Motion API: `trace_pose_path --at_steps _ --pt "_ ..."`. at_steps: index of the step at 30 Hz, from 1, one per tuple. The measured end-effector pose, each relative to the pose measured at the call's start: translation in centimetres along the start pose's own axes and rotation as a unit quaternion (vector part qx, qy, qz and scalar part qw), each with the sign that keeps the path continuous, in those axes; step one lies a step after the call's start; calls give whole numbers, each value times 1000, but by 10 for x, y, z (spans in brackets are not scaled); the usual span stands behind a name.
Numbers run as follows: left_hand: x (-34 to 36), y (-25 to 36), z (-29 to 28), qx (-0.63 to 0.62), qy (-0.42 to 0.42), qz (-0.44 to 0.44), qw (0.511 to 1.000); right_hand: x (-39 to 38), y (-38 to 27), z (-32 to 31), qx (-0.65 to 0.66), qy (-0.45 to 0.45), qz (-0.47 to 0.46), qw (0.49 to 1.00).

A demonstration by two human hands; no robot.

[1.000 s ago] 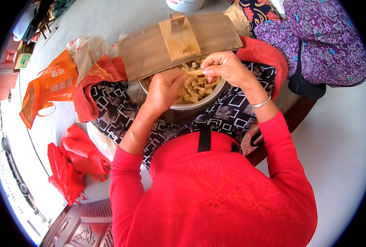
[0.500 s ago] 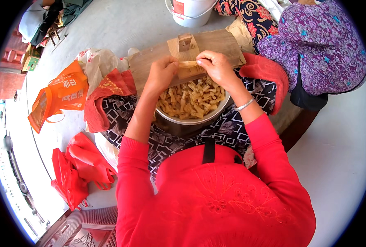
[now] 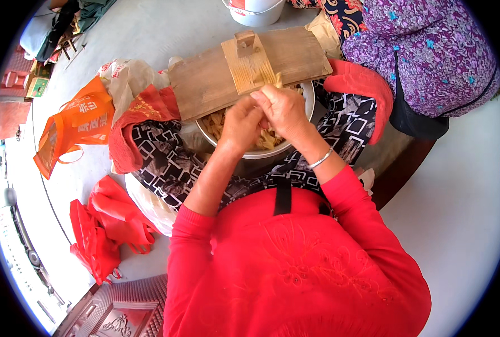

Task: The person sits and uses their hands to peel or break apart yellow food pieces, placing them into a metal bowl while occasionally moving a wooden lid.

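Note:
My two hands meet over a round metal pot (image 3: 201, 135) in my lap. From the top of my right hand (image 3: 285, 112), closed with thumb and fingers pressed together, sticks the end of a soft yellowish strip (image 3: 278, 80). My left hand (image 3: 240, 124) is closed too, its fingertips tucked against the right hand where the strip's other part is hidden. Below them the pot holds many short, knotted yellowish pieces (image 3: 213, 124), partly covered by my hands. Across the pot's far side lies a wooden board (image 3: 199, 90) with a paler wooden block (image 3: 244, 62) on it.
Red cloths (image 3: 127, 147) lie over my patterned lap. An orange bag (image 3: 89, 118) and red bags (image 3: 112, 208) are at the left. A white bucket (image 3: 255, 14) stands beyond the board. Close on the right sits a person in purple flowered clothing (image 3: 424, 62).
Half a second ago the strip was stretched level between my two hands above the board. Now the hands have come together nearer me, lower over the pot, with one strip end pointing up.

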State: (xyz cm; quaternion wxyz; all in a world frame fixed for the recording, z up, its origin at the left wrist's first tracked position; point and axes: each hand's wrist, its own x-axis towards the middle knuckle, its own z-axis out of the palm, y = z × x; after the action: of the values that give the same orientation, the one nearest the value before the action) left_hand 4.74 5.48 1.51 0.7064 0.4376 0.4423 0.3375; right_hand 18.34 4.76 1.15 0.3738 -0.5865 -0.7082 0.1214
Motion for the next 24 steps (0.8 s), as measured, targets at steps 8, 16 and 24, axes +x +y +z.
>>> trace_pose_path --at_steps 8,16,24 --pt "-43 47 -24 283 -132 125 942 -51 -26 -64 251 -330 127 901" --pt "-94 94 30 99 -255 273 922 -44 -104 -142 497 -148 40 854" --pt "-36 4 22 -121 -106 -13 987 -30 -19 -30 85 62 27 994"
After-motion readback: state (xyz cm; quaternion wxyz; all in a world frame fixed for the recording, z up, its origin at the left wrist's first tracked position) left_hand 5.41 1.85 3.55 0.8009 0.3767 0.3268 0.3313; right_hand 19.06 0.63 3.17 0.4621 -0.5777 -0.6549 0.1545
